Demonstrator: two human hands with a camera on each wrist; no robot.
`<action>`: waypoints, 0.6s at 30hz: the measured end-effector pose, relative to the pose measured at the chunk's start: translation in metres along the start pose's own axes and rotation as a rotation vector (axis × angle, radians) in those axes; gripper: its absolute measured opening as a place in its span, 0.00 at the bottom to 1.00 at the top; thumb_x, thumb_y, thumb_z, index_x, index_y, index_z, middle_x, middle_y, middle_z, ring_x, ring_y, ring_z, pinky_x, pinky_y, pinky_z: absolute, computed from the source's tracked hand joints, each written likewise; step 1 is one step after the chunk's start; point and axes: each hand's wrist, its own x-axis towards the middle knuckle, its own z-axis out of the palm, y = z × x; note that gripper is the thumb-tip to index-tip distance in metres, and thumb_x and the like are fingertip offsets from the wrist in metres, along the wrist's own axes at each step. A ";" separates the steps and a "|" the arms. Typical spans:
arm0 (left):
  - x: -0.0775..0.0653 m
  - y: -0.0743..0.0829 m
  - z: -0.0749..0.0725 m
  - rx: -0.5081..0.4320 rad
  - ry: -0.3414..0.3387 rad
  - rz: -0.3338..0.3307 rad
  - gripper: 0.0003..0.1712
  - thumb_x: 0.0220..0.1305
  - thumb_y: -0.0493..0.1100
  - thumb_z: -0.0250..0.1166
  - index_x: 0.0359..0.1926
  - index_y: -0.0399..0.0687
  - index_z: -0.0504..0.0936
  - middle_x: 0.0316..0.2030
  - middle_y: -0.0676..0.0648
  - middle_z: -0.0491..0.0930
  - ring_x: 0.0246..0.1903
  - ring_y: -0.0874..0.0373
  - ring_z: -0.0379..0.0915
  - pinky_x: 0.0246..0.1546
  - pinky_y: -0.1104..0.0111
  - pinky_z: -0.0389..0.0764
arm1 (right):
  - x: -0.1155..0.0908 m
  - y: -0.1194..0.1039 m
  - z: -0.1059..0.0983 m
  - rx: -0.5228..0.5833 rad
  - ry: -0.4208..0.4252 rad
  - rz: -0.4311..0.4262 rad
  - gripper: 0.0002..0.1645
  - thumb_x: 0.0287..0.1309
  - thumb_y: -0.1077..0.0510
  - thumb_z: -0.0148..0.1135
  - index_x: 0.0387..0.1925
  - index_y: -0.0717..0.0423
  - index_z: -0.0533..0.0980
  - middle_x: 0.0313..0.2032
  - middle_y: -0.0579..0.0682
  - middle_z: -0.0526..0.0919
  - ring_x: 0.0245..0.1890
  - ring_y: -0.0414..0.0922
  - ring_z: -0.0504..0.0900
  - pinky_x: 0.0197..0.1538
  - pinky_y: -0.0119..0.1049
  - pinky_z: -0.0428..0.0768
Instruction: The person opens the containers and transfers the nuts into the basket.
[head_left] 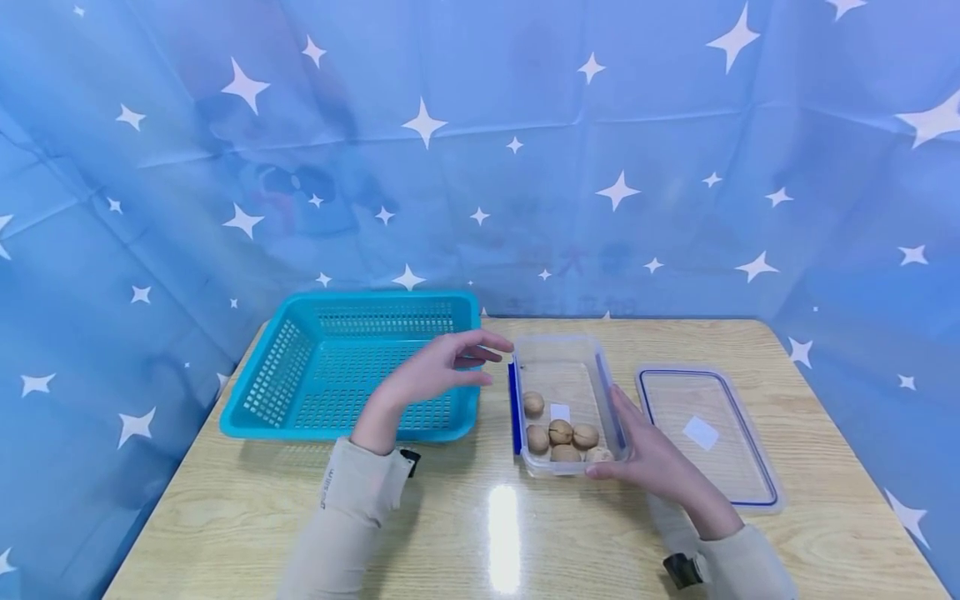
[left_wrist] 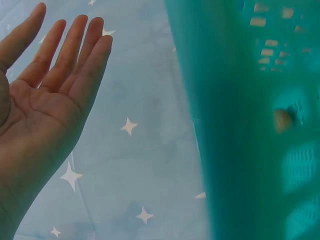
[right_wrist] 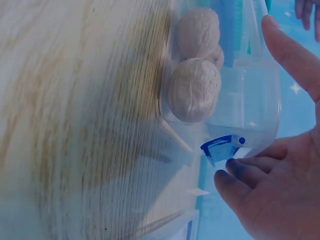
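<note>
My right hand (head_left: 663,467) holds a clear plastic food container (head_left: 558,371) at its near right corner, thumb along the near end and fingers along the right side. In the right wrist view the fingertips are by a blue-edged latch (right_wrist: 222,145). Several walnuts (head_left: 561,432) lie in the container, mostly gathered at its near end. My left hand (head_left: 438,367) hovers over the right side of a teal basket (head_left: 243,408), fingertips close to the container's left rim. Its fingers are extended and nothing is in the palm, as the left wrist view shows.
The container's lid (head_left: 701,471), with a blue seal and a white label, lies flat on the wooden table (head_left: 450,533) to the right. A blue flap hangs along the container's left side. Behind the table hangs a blue curtain (head_left: 525,192) with white stars.
</note>
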 end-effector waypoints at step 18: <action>0.014 -0.012 0.062 -0.080 -0.035 -0.009 0.24 0.68 0.40 0.65 0.64 0.47 0.75 0.64 0.47 0.75 0.61 0.53 0.76 0.65 0.55 0.76 | 0.003 0.002 0.001 0.009 -0.007 0.018 0.76 0.45 0.41 0.78 0.78 0.65 0.38 0.77 0.71 0.40 0.73 0.76 0.46 0.67 0.76 0.54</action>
